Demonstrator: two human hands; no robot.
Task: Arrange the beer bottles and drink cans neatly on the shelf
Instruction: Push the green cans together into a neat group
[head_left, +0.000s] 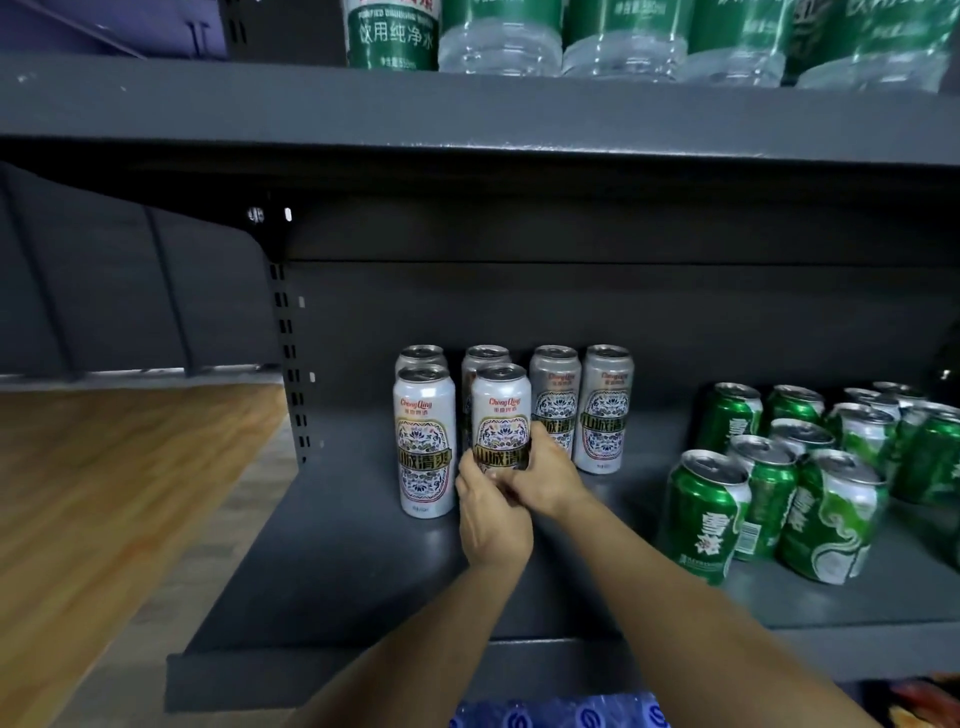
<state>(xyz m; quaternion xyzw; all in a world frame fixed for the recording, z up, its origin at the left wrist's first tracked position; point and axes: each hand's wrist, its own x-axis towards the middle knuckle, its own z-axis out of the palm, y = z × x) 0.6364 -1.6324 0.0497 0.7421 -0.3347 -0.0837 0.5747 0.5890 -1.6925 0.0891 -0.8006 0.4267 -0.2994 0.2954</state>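
Both hands meet on one tall white aluminium beer can with a blue floral label in the near row of the dark grey metal shelf. Her left hand curls round its lower part from the near side; the right hand wraps its right flank. Just left stands a matching white can, with four more behind. Well to the right, green cans crowd loosely, some tilted. A careless twist could knock the neighbouring can over.
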